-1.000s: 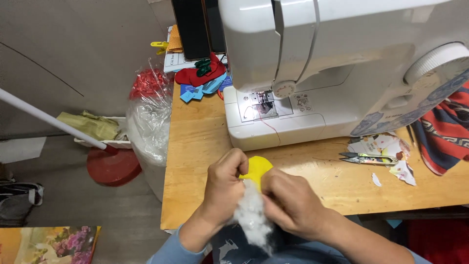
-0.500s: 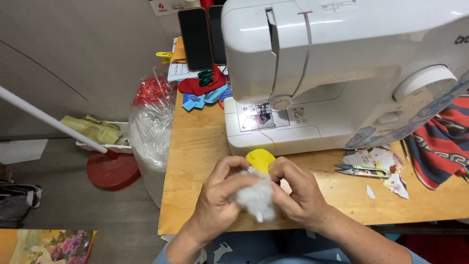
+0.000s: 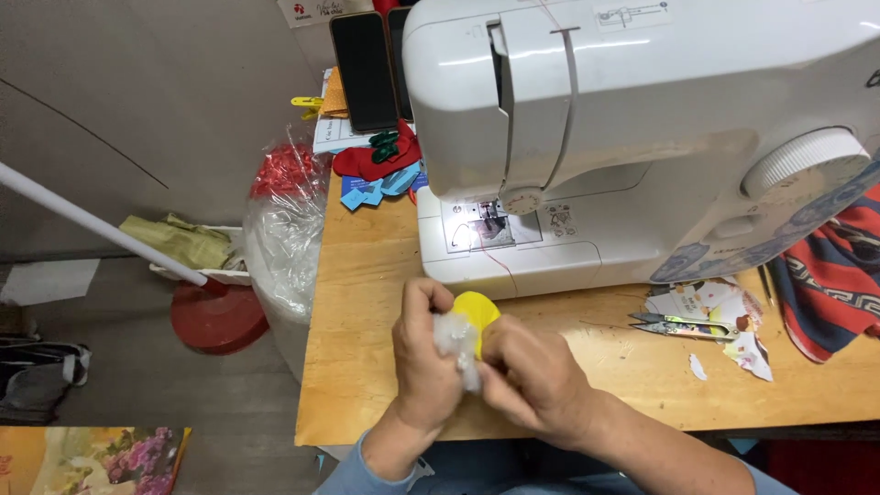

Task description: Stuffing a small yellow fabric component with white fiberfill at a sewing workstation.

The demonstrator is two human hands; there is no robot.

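My left hand (image 3: 423,356) and my right hand (image 3: 530,376) are pressed together over the front part of the wooden table (image 3: 367,275). Between them sits a small yellow fabric piece (image 3: 478,310) with a tuft of white stuffing (image 3: 456,341) poking out. Both hands grip the piece; my right fingers press on the stuffing. A white sewing machine (image 3: 642,137) stands just behind my hands, its lit needle area (image 3: 486,225) a short way beyond the yellow piece.
Thread snips (image 3: 678,324) and paper scraps (image 3: 724,316) lie to the right, beside a red patterned cloth (image 3: 839,275). Red and blue fabric bits (image 3: 380,170) and a dark phone (image 3: 362,69) are at the table's back left. A clear plastic bag (image 3: 289,238) hangs off the left edge.
My hands have risen toward the machine with the yellow piece. The loose tuft of white stuffing that hung below them is now mostly tucked in between my fingers.
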